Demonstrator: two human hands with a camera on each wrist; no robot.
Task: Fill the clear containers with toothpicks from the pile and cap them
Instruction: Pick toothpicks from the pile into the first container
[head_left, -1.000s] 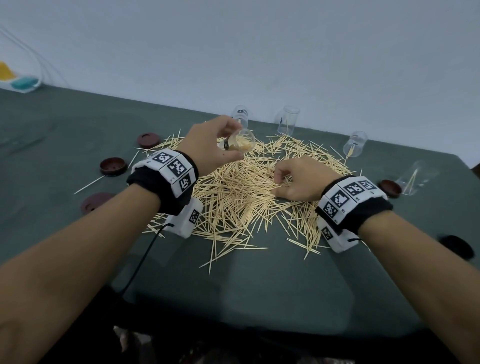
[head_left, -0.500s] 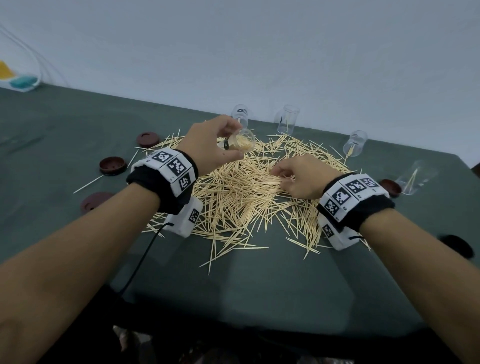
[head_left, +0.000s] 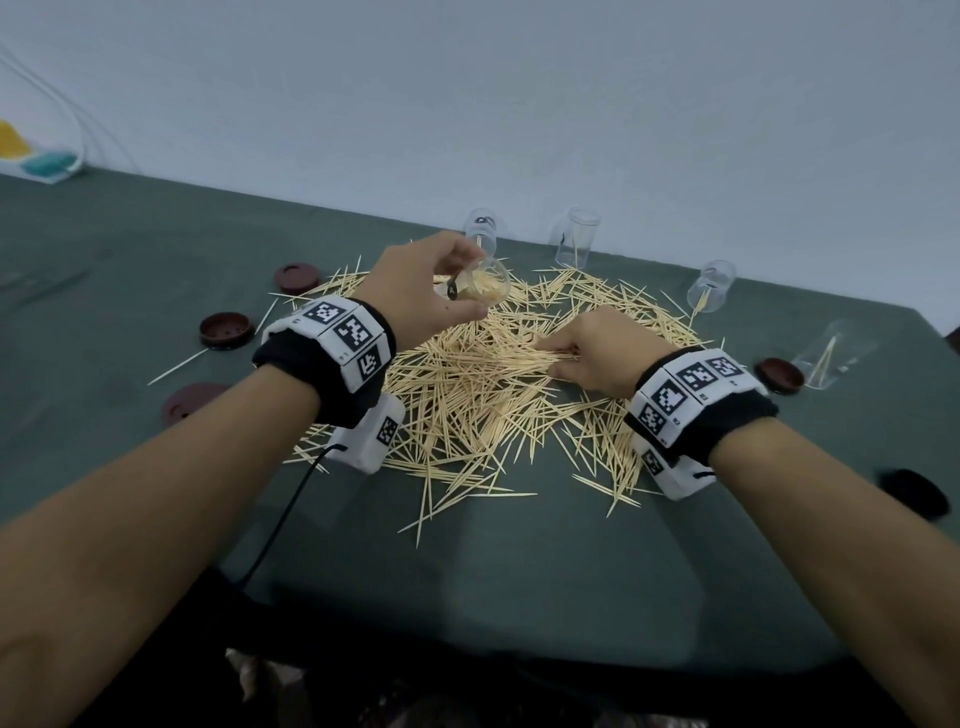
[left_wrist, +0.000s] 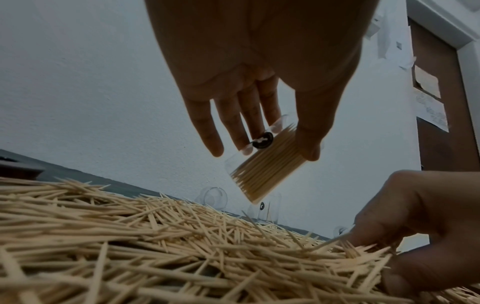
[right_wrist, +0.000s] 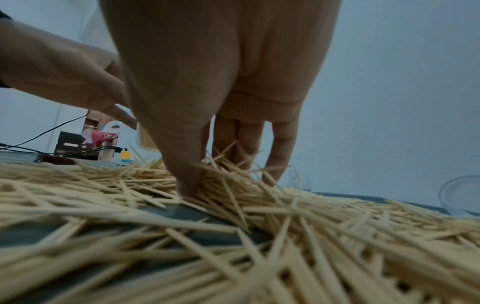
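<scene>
A wide pile of toothpicks covers the middle of the dark green table. My left hand holds a clear container tilted above the pile, mostly full of toothpicks. My right hand is down in the pile, thumb and fingers pinching a small bunch of toothpicks. In the left wrist view the right hand shows at the lower right, gripping that bunch.
Clear containers stand or lie along the back: one, one, one and one on its side. Dark red caps lie left and right. A black cap sits at far right.
My right hand has drawn its fingers together on a bunch of toothpicks and lifted slightly off the pile. The left hand has kept the container almost still.
</scene>
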